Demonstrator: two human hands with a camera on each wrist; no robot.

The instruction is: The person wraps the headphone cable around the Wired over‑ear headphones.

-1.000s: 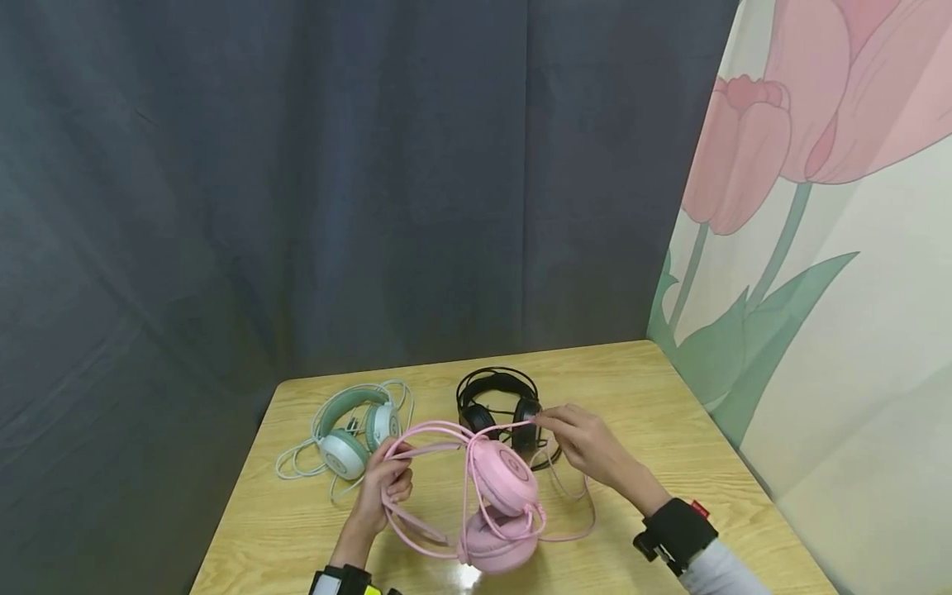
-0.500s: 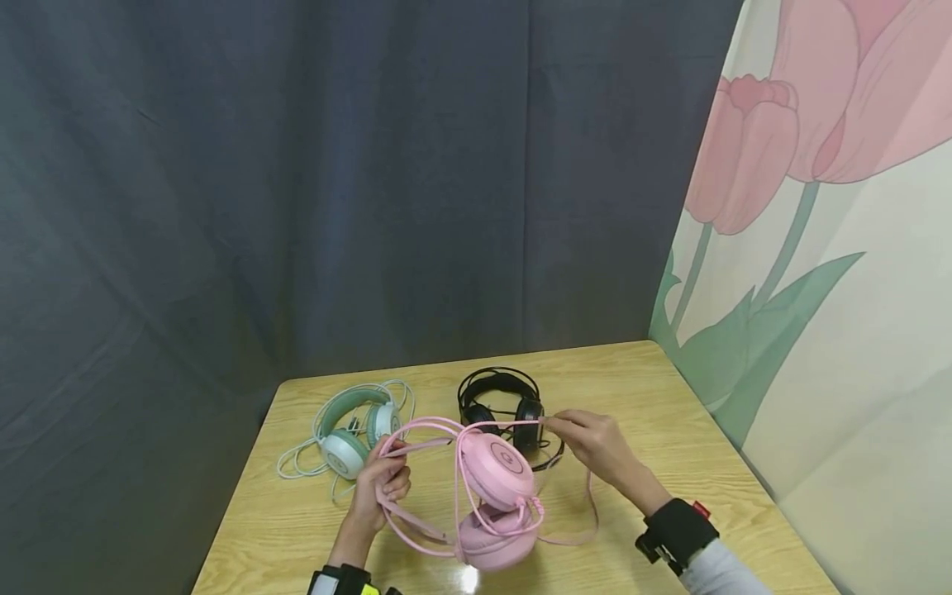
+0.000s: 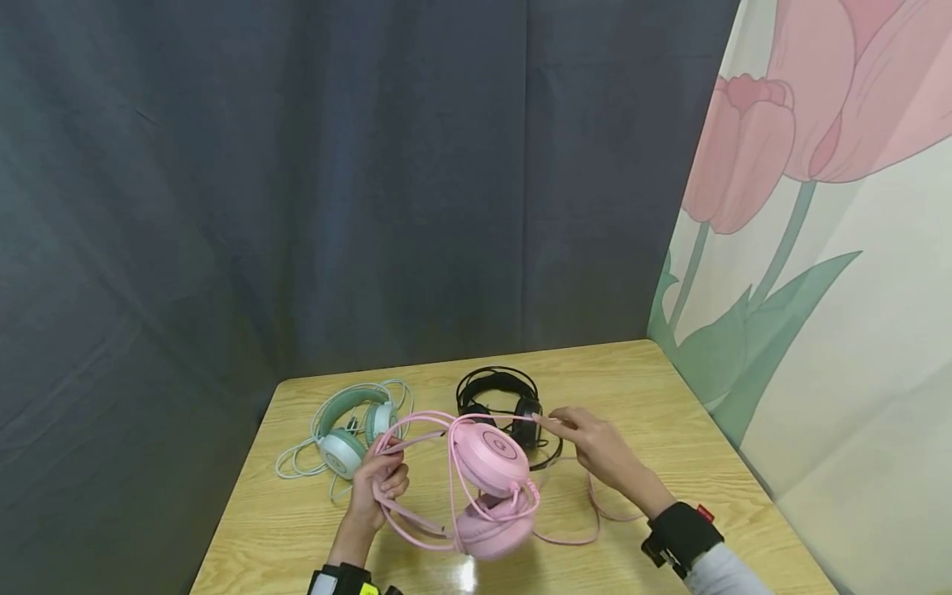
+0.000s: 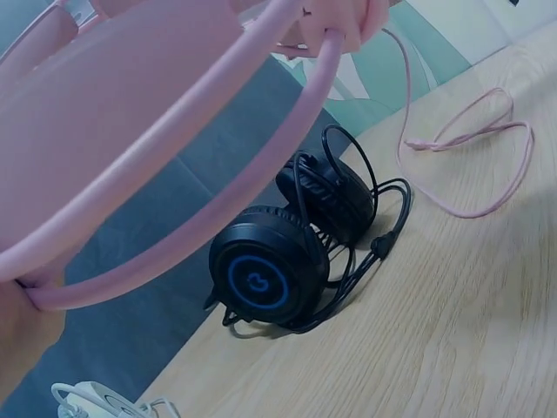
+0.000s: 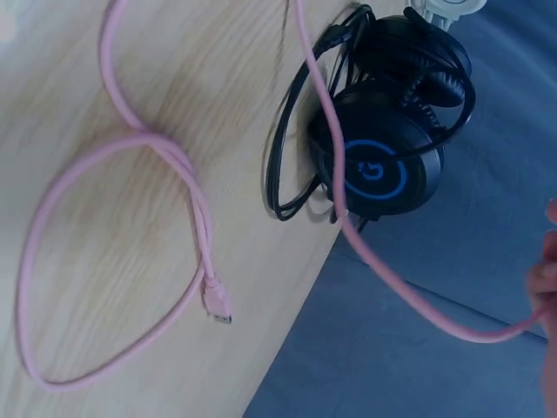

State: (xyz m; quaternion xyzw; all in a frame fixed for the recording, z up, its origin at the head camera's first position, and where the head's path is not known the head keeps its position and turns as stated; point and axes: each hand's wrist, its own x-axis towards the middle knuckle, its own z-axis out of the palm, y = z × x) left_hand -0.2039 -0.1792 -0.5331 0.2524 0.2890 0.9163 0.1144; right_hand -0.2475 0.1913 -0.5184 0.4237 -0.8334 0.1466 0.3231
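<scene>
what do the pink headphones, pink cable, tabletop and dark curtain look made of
Pink headphones: probably satin plastic mostly, with smooth, rounded surfaces. Pink cable: likely matte rubbery plastic, bending smoothly. Tabletop: wood or wood-look laminate, grained, with glossy glare. Dark curtain: probably matte fabric, softly creased.

Black headphones (image 3: 527,406); free tabletop (image 3: 610,376) rightward

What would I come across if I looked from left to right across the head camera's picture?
Mint-green headphones → pink headphones → right hand → large pink tulips on the wall.
</scene>
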